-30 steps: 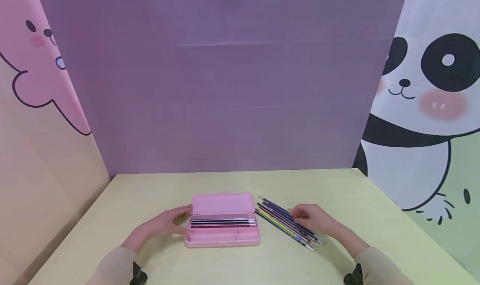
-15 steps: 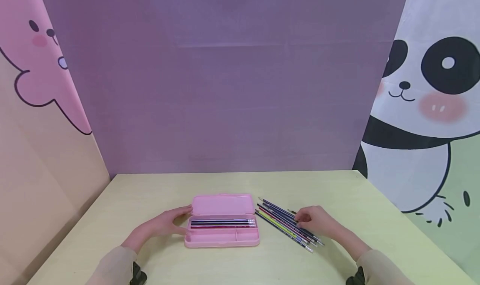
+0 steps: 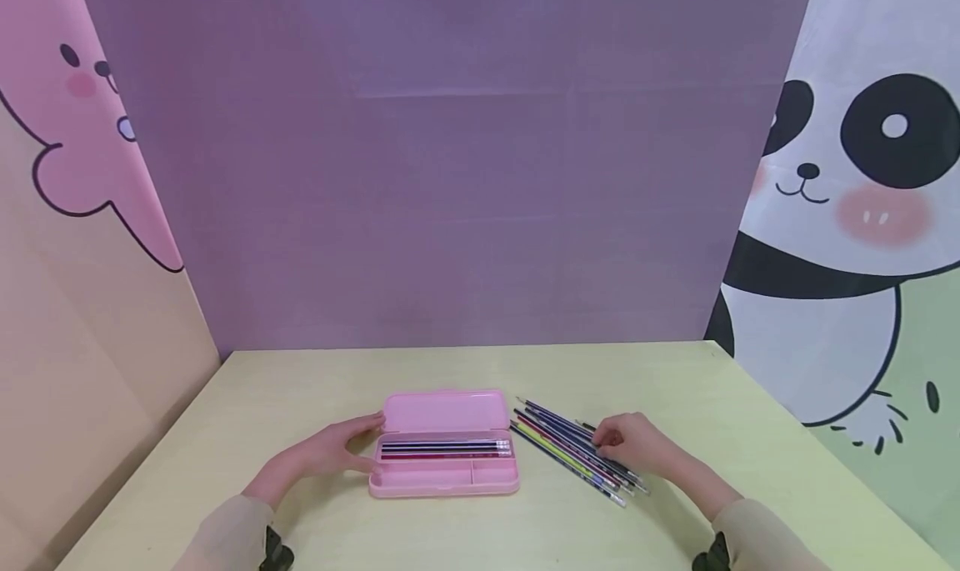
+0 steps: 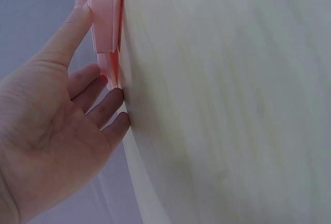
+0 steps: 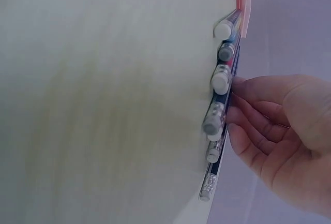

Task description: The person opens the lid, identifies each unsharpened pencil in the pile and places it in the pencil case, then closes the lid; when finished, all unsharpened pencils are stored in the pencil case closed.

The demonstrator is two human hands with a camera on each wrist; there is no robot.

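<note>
An open pink pencil case (image 3: 423, 477) lies on the table with several pencils (image 3: 444, 448) in its rear compartment. At its left end rests my left hand (image 3: 330, 450), thumb at the front part and fingers by the lid; in the left wrist view the hand (image 4: 62, 125) has its fingers spread and loosely bent. Right of the case, several loose pencils (image 3: 562, 446) lie slanted side by side. My right hand (image 3: 637, 444) is over their right edge, pinching a dark pencil. In the right wrist view the hand's (image 5: 289, 141) thumb and fingertips meet the row behind the eraser ends (image 5: 212, 123).
The pale wooden table (image 3: 315, 379) extends around the case and pencils. Behind it stands a purple backdrop (image 3: 465, 179). A panda picture (image 3: 885, 212) is on the right, and a pink cartoon figure (image 3: 90, 137) on the left.
My right hand has shifted slightly to the right over the pencils, uncovering more of a dark pencil's end behind its fingertips. The left hand and the case have stayed in place.
</note>
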